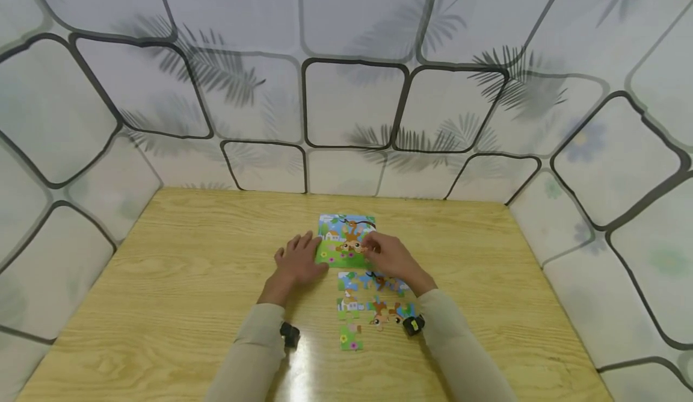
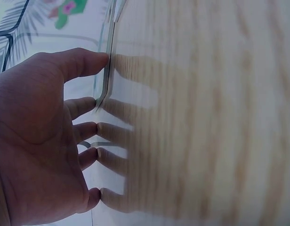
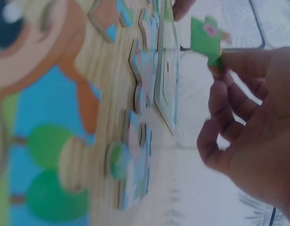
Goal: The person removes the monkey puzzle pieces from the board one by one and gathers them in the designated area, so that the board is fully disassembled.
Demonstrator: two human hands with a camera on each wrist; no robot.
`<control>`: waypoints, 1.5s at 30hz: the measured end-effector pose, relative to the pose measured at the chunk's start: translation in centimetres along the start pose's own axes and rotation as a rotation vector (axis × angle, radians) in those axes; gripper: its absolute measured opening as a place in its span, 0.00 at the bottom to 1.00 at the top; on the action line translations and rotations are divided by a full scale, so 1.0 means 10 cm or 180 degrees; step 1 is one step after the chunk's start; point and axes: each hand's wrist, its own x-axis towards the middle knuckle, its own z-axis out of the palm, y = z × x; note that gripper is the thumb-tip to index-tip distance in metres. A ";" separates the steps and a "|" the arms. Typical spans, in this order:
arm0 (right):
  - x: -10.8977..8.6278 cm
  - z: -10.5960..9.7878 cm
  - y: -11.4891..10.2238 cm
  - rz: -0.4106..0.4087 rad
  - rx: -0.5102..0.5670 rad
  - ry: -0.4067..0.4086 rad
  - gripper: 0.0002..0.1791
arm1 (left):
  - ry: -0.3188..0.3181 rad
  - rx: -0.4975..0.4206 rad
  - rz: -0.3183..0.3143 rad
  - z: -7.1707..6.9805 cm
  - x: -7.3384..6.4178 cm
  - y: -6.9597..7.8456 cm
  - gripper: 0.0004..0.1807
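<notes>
My right hand (image 1: 391, 256) pinches a green jigsaw piece (image 3: 206, 38) with a pink flower between thumb and fingers. It is held up over the right side of a picture board (image 1: 335, 259) showing a monkey, a house and flowers. My left hand (image 1: 299, 262) has its fingers spread, the fingertips on the table and the thumb at the board's lower left edge. Nearer me lie several jigsaw pieces, among them a house piece (image 1: 351, 306), a monkey face piece (image 1: 379, 316) and a green flower corner piece (image 1: 351, 338). My right wrist hides part of the top row.
The wooden table (image 1: 206, 269) reaches back to walls covered with patterned cloth (image 1: 354, 104). Small black cameras sit at my left wrist (image 1: 290, 334) and right wrist (image 1: 414, 325), the right one beside the laid pieces.
</notes>
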 end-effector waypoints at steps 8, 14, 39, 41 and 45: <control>-0.18 -0.05 0.05 -0.0167 0.0104 0.0011 0.03 | -0.0037 0.0062 -0.0023 0.03 0.03 -0.02 0.38; -0.31 -0.07 0.08 -0.0218 0.0091 -0.0104 0.03 | -0.0031 0.0042 -0.0025 0.04 0.04 -0.03 0.38; -0.85 -0.11 0.16 -0.0267 0.0519 -0.1205 0.04 | -0.0057 0.0054 -0.0033 0.05 0.04 -0.06 0.38; -0.88 -0.11 0.15 -0.0243 0.0527 -0.1243 0.04 | -0.0050 0.0058 -0.0029 0.05 0.04 -0.05 0.39; -0.94 -0.09 0.13 -0.0231 0.0438 -0.1255 0.05 | -0.0029 0.0057 -0.0013 0.04 0.04 -0.04 0.39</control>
